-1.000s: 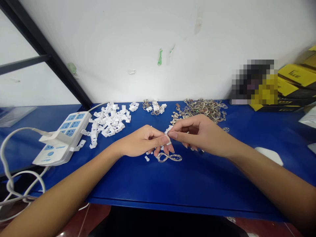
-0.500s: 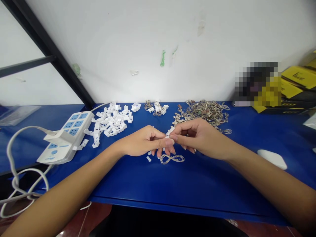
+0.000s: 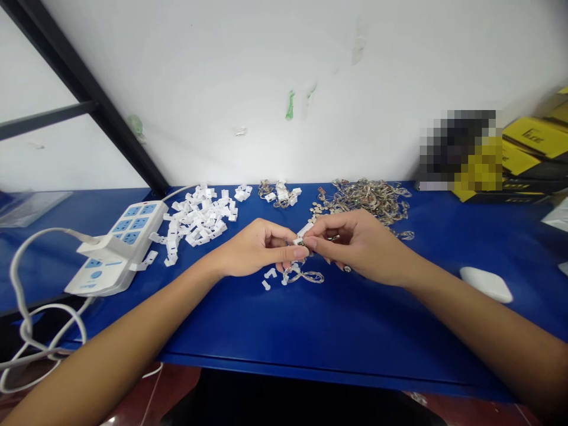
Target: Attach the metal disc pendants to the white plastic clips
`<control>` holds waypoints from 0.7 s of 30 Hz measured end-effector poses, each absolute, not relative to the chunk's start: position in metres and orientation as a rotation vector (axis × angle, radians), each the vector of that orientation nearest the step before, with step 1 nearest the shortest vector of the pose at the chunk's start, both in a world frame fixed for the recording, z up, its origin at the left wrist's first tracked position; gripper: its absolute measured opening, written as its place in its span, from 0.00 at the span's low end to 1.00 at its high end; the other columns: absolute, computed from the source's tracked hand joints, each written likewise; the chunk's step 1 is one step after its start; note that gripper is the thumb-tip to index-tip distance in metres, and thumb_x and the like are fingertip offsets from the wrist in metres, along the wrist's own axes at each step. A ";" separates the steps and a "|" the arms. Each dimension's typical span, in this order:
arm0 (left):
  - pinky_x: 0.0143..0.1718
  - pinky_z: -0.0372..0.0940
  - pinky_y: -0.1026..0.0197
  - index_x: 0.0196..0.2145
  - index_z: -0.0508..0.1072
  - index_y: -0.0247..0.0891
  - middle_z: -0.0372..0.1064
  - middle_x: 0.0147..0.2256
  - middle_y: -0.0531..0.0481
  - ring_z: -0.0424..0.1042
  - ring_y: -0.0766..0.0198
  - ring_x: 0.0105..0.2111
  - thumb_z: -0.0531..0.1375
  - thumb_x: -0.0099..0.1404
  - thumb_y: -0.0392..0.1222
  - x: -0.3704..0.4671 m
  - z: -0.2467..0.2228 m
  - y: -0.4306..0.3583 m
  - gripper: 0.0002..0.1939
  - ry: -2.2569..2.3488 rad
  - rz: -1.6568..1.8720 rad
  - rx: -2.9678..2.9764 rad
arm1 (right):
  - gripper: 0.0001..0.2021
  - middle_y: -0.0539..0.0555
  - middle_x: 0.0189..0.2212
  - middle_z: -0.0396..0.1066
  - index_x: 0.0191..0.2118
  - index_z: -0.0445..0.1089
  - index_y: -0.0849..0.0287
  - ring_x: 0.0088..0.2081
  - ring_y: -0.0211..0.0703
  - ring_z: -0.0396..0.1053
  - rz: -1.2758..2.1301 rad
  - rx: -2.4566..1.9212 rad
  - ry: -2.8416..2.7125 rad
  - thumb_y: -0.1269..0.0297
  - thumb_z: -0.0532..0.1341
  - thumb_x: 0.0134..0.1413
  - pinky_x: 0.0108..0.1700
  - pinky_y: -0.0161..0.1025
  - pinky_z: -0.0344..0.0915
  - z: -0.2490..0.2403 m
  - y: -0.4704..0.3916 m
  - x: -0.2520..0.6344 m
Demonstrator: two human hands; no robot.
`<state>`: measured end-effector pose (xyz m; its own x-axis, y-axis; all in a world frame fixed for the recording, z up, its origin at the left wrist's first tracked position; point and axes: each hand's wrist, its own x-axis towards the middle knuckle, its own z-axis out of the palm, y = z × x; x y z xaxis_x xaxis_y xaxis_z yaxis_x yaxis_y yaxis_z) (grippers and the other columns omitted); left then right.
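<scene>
Thumb and forefinger of my left hand pinch a small white plastic holder, with a dark bit showing at its edge. My right hand closes on the same piece from the other side, its fingertips almost meeting the left ones. By its curled lower fingers shows a small round silver disc, like a button cell. Below the hands a looped bundle of thin wire hangs or lies near the table; its link to the holder is hidden. Several small white tabs lie beside it.
A heap of white plastic pieces lies left, beside a white power strip with cords. At the back are a small wired cluster, loose round discs and tangled wire bundles. A white case and yellow-black boxes stand right.
Both hands stay together, but the fingers have shifted and more of the white holder shows. My left lower fingers have curled in, baring more white tabs. The silver disc has come into sight.
</scene>
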<state>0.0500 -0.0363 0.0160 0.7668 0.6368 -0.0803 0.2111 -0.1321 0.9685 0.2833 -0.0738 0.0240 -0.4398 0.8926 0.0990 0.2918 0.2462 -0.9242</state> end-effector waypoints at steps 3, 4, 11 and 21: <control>0.33 0.69 0.64 0.38 0.81 0.37 0.75 0.30 0.50 0.74 0.66 0.30 0.68 0.67 0.51 0.050 0.018 -0.036 0.13 0.689 0.420 1.728 | 0.10 0.48 0.22 0.69 0.33 0.79 0.57 0.22 0.31 0.60 1.146 -1.087 -1.862 0.56 0.67 0.61 0.21 0.33 0.56 0.024 -0.073 0.283; 0.33 0.69 0.64 0.37 0.81 0.37 0.75 0.30 0.50 0.75 0.66 0.30 0.67 0.67 0.51 0.050 0.019 -0.037 0.13 0.698 0.421 1.735 | 0.11 0.47 0.21 0.68 0.33 0.79 0.56 0.21 0.32 0.60 1.131 -1.095 -1.857 0.56 0.67 0.61 0.21 0.34 0.56 0.024 -0.073 0.284; 0.32 0.68 0.61 0.39 0.82 0.38 0.79 0.32 0.46 0.76 0.62 0.30 0.62 0.69 0.57 0.036 0.034 -0.028 0.19 0.990 0.483 2.046 | 0.10 0.50 0.23 0.69 0.33 0.78 0.54 0.23 0.37 0.63 0.850 -1.286 -1.831 0.53 0.67 0.60 0.26 0.41 0.59 0.031 -0.055 0.310; 0.29 0.60 0.56 0.25 0.79 0.39 0.76 0.26 0.42 0.71 0.56 0.26 0.62 0.65 0.58 -0.020 0.050 0.005 0.21 1.730 0.323 2.748 | 0.07 0.58 0.24 0.73 0.26 0.72 0.56 0.26 0.44 0.62 -0.049 -1.851 -1.882 0.64 0.64 0.54 0.32 0.47 0.55 0.026 -0.020 0.372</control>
<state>-0.0199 0.0047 0.0501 0.4204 0.8776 0.2304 0.9016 -0.4325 0.0023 0.3721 -0.0197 0.0258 0.0459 0.9291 0.3670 0.9468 0.0767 -0.3127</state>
